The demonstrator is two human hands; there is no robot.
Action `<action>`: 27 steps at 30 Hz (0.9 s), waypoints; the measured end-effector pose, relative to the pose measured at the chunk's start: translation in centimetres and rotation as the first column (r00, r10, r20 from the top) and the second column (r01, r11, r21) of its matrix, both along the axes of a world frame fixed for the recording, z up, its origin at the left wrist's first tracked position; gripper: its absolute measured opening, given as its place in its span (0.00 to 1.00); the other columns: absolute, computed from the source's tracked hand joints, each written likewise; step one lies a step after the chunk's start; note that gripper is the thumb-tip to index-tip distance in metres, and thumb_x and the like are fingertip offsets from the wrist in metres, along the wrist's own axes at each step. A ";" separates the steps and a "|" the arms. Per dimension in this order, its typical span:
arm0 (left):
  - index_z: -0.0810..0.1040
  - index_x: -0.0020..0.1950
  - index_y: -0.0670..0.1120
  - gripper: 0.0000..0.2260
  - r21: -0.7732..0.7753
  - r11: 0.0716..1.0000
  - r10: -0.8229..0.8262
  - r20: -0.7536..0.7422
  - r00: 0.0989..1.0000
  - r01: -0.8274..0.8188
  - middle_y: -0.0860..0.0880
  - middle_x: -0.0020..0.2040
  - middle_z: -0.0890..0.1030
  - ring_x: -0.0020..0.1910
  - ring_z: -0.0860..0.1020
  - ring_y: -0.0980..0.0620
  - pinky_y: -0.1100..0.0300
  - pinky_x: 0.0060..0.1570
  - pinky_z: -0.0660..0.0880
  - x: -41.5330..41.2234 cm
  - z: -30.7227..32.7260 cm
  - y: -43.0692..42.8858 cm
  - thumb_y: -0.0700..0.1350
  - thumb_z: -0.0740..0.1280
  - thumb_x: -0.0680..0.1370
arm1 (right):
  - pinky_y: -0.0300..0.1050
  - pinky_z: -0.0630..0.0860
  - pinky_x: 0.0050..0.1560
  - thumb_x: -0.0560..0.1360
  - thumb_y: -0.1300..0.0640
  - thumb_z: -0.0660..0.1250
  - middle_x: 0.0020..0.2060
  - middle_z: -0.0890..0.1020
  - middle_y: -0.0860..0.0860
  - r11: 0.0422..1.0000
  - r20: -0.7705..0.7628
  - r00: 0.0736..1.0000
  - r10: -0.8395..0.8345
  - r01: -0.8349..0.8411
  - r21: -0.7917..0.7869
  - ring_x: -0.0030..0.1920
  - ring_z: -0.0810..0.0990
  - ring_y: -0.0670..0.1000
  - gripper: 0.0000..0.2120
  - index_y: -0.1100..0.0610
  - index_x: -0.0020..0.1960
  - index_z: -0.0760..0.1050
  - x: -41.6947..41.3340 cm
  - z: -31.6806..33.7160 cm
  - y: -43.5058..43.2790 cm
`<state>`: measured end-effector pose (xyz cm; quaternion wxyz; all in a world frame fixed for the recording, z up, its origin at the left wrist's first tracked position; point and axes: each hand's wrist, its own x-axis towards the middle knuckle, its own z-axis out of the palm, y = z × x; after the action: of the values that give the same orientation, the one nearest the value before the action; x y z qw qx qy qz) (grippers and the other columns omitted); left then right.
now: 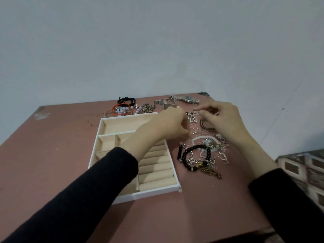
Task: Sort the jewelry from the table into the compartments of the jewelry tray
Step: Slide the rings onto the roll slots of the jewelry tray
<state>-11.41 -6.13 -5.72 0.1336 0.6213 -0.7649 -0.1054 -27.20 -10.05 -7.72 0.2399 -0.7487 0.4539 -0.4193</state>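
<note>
Tray lies nearest me, white-rimmed with beige compartments. Just right of it a black bead bracelet rests on a tangle of chains. Past that, my left hand hangs over the tray's far right corner, fingers curled. My right hand is further right, fingertips bunched beside a small pearl cluster. Whether either hand grips anything I cannot tell. Beyond the tray lie colored beads and a watch.
</note>
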 end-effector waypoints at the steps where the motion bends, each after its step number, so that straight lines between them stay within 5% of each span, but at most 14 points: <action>1: 0.82 0.48 0.46 0.09 0.005 1.000 0.005 0.016 1.000 -0.005 0.47 0.47 0.83 0.45 0.79 0.51 0.59 0.47 0.75 -0.3 -0.2 -0.3 0.49 0.71 0.72 | 0.27 0.68 0.32 0.73 0.61 0.68 0.35 0.82 0.52 1.000 0.002 1.000 0.008 -0.008 0.004 0.28 0.74 0.38 0.06 0.54 0.46 0.83 0.0 -0.1 0.0; 10: 0.83 0.48 0.44 0.09 0.103 0.995 0.018 0.011 1.000 -0.019 0.45 0.47 0.84 0.49 0.80 0.49 0.60 0.48 0.74 -1.1 -0.4 -1.3 0.46 0.73 0.71 | 0.30 0.69 0.33 0.73 0.58 0.68 0.31 0.82 0.50 1.000 -0.089 0.996 -0.008 0.009 0.008 0.28 0.75 0.39 0.05 0.50 0.44 0.81 0.0 -0.4 -0.1; 13: 0.82 0.45 0.43 0.06 0.102 0.994 0.032 -0.011 0.999 -0.031 0.44 0.46 0.84 0.48 0.80 0.48 0.61 0.45 0.72 -1.1 -0.4 -1.3 0.43 0.73 0.70 | 0.38 0.72 0.38 0.72 0.59 0.68 0.32 0.82 0.51 1.000 -0.113 0.994 -0.007 0.008 0.010 0.31 0.76 0.42 0.05 0.50 0.43 0.81 0.1 -0.4 -0.1; 20: 0.79 0.37 0.47 0.05 -0.013 0.996 0.082 -0.106 0.991 -0.084 0.48 0.38 0.82 0.38 0.76 0.53 0.62 0.42 0.71 -0.2 -0.4 -0.7 0.41 0.74 0.69 | 0.43 0.63 0.44 0.68 0.45 0.72 0.34 0.70 0.42 0.997 -0.498 0.865 -0.070 0.048 -0.056 0.48 0.69 0.49 0.08 0.49 0.42 0.81 -0.1 -0.5 -0.1; 27: 0.81 0.44 0.42 0.06 -0.040 0.997 0.065 -0.118 0.991 -0.070 0.54 0.33 0.75 0.37 0.73 0.55 0.65 0.36 0.64 0.6 0.0 -0.1 0.41 0.73 0.70 | 0.45 0.66 0.47 0.67 0.45 0.73 0.35 0.68 0.44 0.999 -0.536 0.843 -0.038 0.033 -0.018 0.50 0.67 0.49 0.09 0.51 0.40 0.81 0.0 -0.4 0.0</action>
<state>-10.79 -6.23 -5.74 0.1953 0.6365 -0.7364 -0.1202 -27.22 -10.02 -8.15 0.0928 -0.8285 0.5149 -0.1995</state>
